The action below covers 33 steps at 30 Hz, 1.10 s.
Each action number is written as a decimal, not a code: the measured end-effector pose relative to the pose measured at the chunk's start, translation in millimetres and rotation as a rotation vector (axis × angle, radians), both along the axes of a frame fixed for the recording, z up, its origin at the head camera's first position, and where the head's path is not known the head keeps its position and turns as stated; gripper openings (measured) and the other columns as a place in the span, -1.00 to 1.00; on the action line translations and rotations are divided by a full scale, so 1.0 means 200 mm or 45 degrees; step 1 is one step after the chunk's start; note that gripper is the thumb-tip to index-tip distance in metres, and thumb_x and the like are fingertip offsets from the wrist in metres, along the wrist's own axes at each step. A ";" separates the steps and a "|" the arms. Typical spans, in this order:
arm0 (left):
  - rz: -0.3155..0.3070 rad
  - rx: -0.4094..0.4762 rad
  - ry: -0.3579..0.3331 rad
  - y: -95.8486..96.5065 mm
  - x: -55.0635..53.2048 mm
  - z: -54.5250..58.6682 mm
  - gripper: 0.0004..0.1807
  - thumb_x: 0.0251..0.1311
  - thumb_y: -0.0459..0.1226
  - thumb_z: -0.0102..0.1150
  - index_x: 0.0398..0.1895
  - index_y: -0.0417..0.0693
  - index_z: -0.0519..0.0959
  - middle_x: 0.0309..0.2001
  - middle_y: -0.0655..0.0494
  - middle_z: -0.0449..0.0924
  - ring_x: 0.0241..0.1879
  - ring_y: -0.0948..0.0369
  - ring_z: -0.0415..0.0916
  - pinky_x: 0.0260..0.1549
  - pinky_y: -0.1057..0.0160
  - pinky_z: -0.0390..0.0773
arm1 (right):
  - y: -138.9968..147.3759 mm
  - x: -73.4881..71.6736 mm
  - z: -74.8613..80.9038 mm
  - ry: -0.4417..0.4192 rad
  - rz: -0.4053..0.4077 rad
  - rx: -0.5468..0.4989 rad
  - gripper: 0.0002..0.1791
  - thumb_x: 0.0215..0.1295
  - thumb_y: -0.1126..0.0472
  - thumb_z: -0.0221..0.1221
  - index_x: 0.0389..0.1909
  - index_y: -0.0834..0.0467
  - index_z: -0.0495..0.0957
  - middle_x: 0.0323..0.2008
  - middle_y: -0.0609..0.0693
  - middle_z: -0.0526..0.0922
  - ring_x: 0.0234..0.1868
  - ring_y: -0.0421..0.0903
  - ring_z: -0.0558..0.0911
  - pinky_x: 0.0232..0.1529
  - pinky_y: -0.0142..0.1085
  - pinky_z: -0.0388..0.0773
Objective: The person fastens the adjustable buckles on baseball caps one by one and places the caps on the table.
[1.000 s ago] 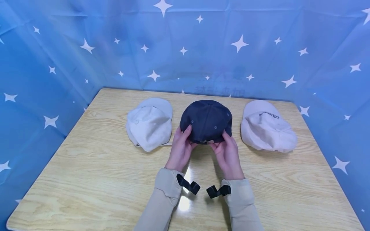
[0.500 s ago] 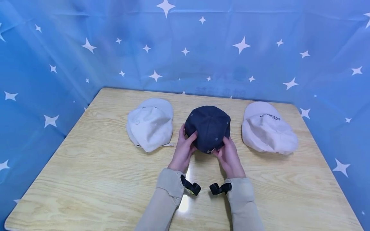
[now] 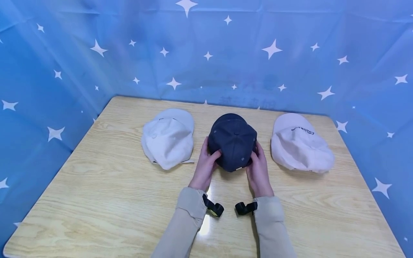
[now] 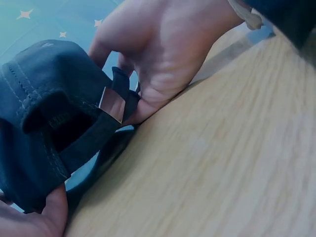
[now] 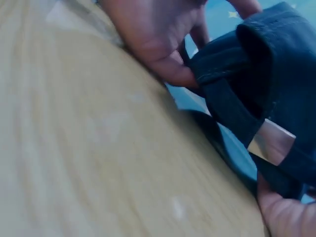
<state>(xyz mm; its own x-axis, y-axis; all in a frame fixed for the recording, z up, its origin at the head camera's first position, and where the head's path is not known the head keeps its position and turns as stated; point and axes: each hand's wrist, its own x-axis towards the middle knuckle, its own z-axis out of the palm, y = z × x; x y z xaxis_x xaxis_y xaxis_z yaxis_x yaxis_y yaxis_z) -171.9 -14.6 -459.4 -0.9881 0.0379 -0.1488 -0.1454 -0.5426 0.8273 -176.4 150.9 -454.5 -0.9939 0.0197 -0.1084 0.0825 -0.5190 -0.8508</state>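
Note:
Both hands hold a dark navy baseball cap [image 3: 233, 143] over the middle of the table. On the cap's left side, the left hand [image 3: 205, 165] grips its lower edge with the thumb on the crown. The right hand [image 3: 259, 168] grips the opposite edge. A back strap with a shiny metal buckle [image 4: 112, 104] spans the cap's rear opening, facing the person. In the right wrist view the cap's rear edge [image 5: 227, 64] sits slightly above the table, the left hand [image 5: 158, 37] at its far side. Most of the brim is hidden in the head view.
To the left lies a white cap [image 3: 168, 138], its brim pointing away. At the right rests a pale cap [image 3: 301, 143] with dark lettering. All are over a light wooden table [image 3: 113, 200]. A blue cloth with white stars [image 3: 206, 43] hangs behind and beside it.
The navy cap has come slightly toward the person and tipped, so more of its top shows. Both hands moved with it, keeping their grip. The other caps have stayed put.

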 end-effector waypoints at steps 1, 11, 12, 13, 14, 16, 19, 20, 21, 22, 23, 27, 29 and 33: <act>-0.002 0.007 0.019 0.00 0.00 0.00 -0.11 0.02 -0.31 0.15 0.36 0.30 -0.10 0.34 0.21 -0.10 0.21 0.19 0.09 0.10 0.17 0.24 | 0.00 -0.01 -0.01 0.024 0.012 -0.038 -0.38 0.37 0.30 -0.16 0.37 -0.03 -0.17 0.29 -0.03 0.01 0.17 -0.14 0.26 0.02 -0.37 0.35; 0.013 -0.070 0.157 -0.02 -0.03 -0.02 -0.16 0.11 -0.18 0.16 0.38 0.17 -0.10 0.33 0.29 -0.06 0.28 0.33 -0.10 0.22 0.24 0.01 | 0.02 -0.09 -0.06 0.130 0.007 -0.178 -0.32 0.35 0.19 -0.07 0.37 0.10 -0.19 0.33 -0.02 0.01 0.26 -0.21 0.17 0.21 -0.35 0.13; 0.014 -0.074 0.157 -0.02 -0.03 -0.02 -0.16 0.11 -0.17 0.16 0.38 0.17 -0.11 0.33 0.30 -0.07 0.28 0.34 -0.11 0.22 0.25 0.00 | 0.02 -0.09 -0.07 0.140 0.004 -0.161 -0.33 0.35 0.18 -0.07 0.37 0.12 -0.19 0.33 0.00 0.00 0.26 -0.21 0.16 0.21 -0.35 0.13; 0.014 -0.067 0.156 -0.02 -0.04 -0.02 -0.16 0.11 -0.16 0.16 0.38 0.18 -0.11 0.33 0.31 -0.07 0.29 0.35 -0.11 0.22 0.26 0.00 | 0.02 -0.10 -0.07 0.148 0.003 -0.144 -0.33 0.35 0.17 -0.07 0.36 0.14 -0.18 0.33 0.00 0.00 0.27 -0.21 0.15 0.21 -0.36 0.12; 0.014 -0.059 0.154 -0.02 -0.05 -0.02 -0.15 0.11 -0.15 0.16 0.38 0.18 -0.11 0.33 0.32 -0.08 0.29 0.36 -0.11 0.22 0.26 0.00 | 0.02 -0.11 -0.07 0.154 0.001 -0.129 -0.32 0.35 0.15 -0.06 0.36 0.15 -0.17 0.34 0.01 -0.01 0.27 -0.21 0.14 0.21 -0.37 0.11; 0.015 -0.042 0.154 -0.03 -0.06 -0.03 -0.15 0.11 -0.13 0.16 0.38 0.20 -0.12 0.34 0.34 -0.10 0.29 0.37 -0.14 0.23 0.27 -0.02 | 0.03 -0.12 -0.06 0.157 0.006 -0.113 -0.32 0.34 0.13 -0.05 0.36 0.17 -0.16 0.34 0.02 -0.03 0.29 -0.21 0.10 0.23 -0.38 0.08; 0.027 -0.026 0.143 -0.03 -0.07 -0.03 -0.15 0.09 -0.08 0.16 0.38 0.22 -0.11 0.34 0.35 -0.11 0.30 0.38 -0.15 0.24 0.27 -0.06 | 0.04 -0.13 -0.06 0.144 0.023 -0.091 -0.29 0.32 0.11 -0.02 0.36 0.15 -0.15 0.35 0.00 -0.04 0.30 -0.21 0.06 0.25 -0.35 0.03; 0.031 -0.024 0.139 -0.03 -0.07 -0.03 -0.15 0.09 -0.06 0.17 0.37 0.22 -0.10 0.34 0.34 -0.11 0.30 0.38 -0.16 0.24 0.27 -0.07 | 0.05 -0.13 -0.06 0.143 0.030 -0.086 -0.29 0.31 0.12 -0.02 0.37 0.14 -0.16 0.35 -0.01 -0.05 0.31 -0.21 0.05 0.26 -0.34 0.01; 0.032 -0.025 0.140 -0.02 -0.07 -0.03 -0.14 0.08 -0.04 0.16 0.38 0.21 -0.10 0.34 0.34 -0.11 0.30 0.37 -0.17 0.24 0.26 -0.08 | 0.05 -0.13 -0.06 0.144 0.033 -0.089 -0.29 0.31 0.13 -0.01 0.37 0.14 -0.16 0.36 -0.01 -0.05 0.31 -0.20 0.03 0.27 -0.33 -0.01; 0.033 -0.028 0.140 -0.02 -0.07 -0.03 -0.14 0.08 -0.03 0.16 0.38 0.21 -0.10 0.34 0.33 -0.12 0.30 0.36 -0.18 0.25 0.25 -0.10 | 0.06 -0.13 -0.06 0.144 0.031 -0.094 -0.28 0.31 0.15 -0.01 0.37 0.13 -0.16 0.36 -0.01 -0.06 0.31 -0.21 0.03 0.27 -0.33 -0.03; 0.031 -0.034 0.135 -0.02 -0.07 -0.03 -0.14 0.07 -0.01 0.16 0.37 0.22 -0.09 0.34 0.33 -0.12 0.30 0.36 -0.18 0.25 0.25 -0.11 | 0.07 -0.13 -0.06 0.142 0.026 -0.092 -0.28 0.30 0.16 0.00 0.37 0.13 -0.15 0.36 -0.02 -0.06 0.31 -0.21 0.03 0.27 -0.33 -0.04; 0.008 -0.089 0.130 -0.01 -0.07 -0.02 -0.14 0.07 0.07 0.12 0.37 0.25 -0.11 0.35 0.36 -0.16 0.31 0.36 -0.23 0.25 0.23 -0.14 | 0.08 -0.13 -0.06 0.133 0.021 -0.109 -0.29 0.29 0.20 0.01 0.37 0.12 -0.12 0.35 -0.03 -0.07 0.30 -0.22 0.03 0.27 -0.37 -0.07; 0.004 -0.126 0.130 -0.01 -0.06 -0.02 -0.15 0.08 0.08 0.10 0.37 0.28 -0.11 0.34 0.39 -0.17 0.30 0.37 -0.24 0.25 0.23 -0.14 | 0.08 -0.13 -0.06 0.145 0.040 -0.095 -0.30 0.30 0.20 0.00 0.37 0.11 -0.12 0.35 -0.03 -0.06 0.30 -0.23 0.03 0.27 -0.36 -0.06; -0.002 -0.206 0.137 -0.02 -0.07 0.01 -0.17 0.11 0.08 0.06 0.37 0.28 -0.14 0.34 0.40 -0.17 0.30 0.38 -0.22 0.24 0.23 -0.12 | 0.08 -0.14 -0.05 0.197 0.040 -0.102 -0.36 0.32 0.21 -0.03 0.36 0.12 -0.06 0.34 -0.01 0.01 0.29 -0.20 0.09 0.27 -0.33 -0.02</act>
<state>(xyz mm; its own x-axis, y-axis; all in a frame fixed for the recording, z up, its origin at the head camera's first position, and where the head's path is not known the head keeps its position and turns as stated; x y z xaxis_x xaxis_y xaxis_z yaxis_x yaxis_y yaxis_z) -185.6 -17.8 -457.7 -0.9986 0.0234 -0.0464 -0.0519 -0.4013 0.9145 -204.9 166.4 -464.8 -0.9988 -0.0142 0.0459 -0.0289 -0.5846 -0.8108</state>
